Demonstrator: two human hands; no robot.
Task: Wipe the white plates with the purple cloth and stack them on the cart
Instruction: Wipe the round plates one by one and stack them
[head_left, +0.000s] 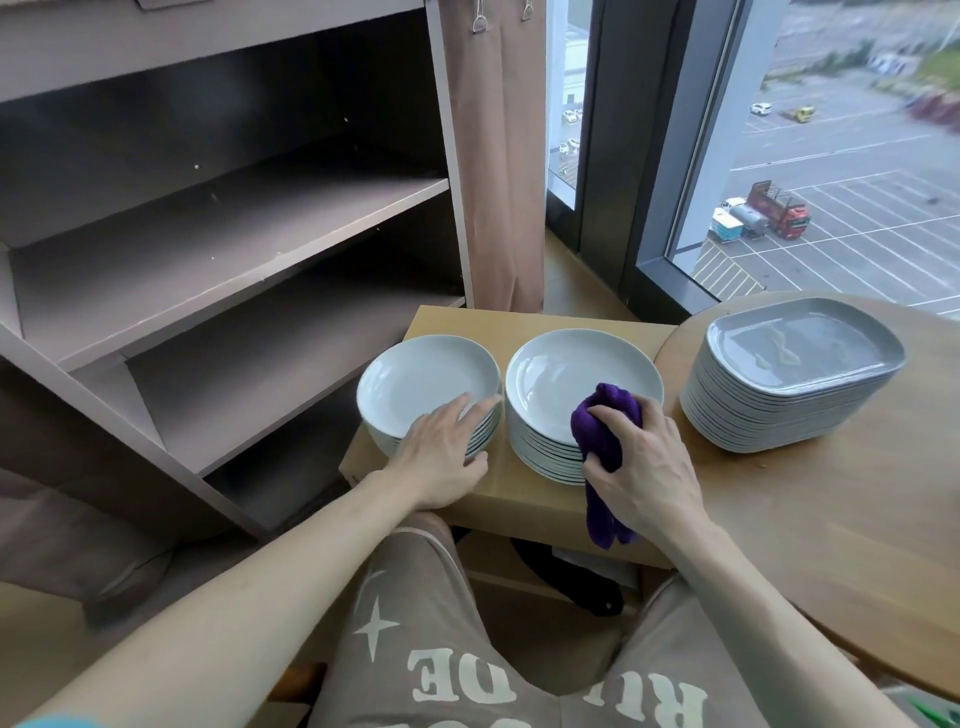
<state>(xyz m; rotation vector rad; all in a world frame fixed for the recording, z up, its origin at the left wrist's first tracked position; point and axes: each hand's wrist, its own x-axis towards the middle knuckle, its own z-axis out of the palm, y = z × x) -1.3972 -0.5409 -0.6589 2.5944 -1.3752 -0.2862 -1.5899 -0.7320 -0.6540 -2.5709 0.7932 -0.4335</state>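
Note:
Two stacks of round white plates stand side by side on a low wooden cart (524, 483). The left stack (415, 384) has my left hand (441, 452) lying on its near rim, fingers straight, thumb down against the side of the stack. My right hand (644, 457) grips the bunched purple cloth (605, 431) at the near rim of the right stack (566, 379). One end of the cloth lies in the top plate, the other hangs down over the cart's front edge.
A stack of grey, rounded-rectangular plates (800, 374) sits on a round wooden table (831, 499) to the right. An open shelf unit (223, 234) stands to the left, a curtain (498, 156) and window behind. My knees are under the cart's front.

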